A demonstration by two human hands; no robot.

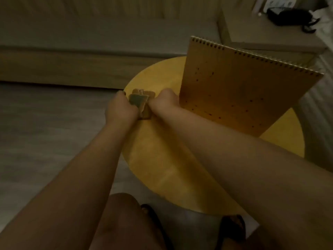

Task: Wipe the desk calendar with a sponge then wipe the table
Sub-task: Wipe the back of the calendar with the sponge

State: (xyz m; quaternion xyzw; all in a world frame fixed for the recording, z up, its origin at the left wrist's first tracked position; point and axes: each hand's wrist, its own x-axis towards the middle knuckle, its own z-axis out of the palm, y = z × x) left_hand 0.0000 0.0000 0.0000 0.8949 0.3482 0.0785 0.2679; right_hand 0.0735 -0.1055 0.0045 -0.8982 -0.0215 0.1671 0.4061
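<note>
A spiral-bound desk calendar (239, 87) stands upright on the right half of a round yellow table (162, 159), its brown back facing me. A sponge (141, 103) with a greenish scrub side sits at the table's far left edge, squeezed and folded between both hands. My left hand (120, 109) grips its left side with curled fingers. My right hand (162, 101) grips its right side, right beside the calendar's left edge. Part of the sponge is hidden by the fingers.
A sofa base (72, 65) runs along the back. A wooden side table (270, 33) with a black object (292, 17) stands at the back right. My knee (126, 222) and sandalled feet (232, 230) are below the table's near edge. Grey floor (45, 132) lies to the left.
</note>
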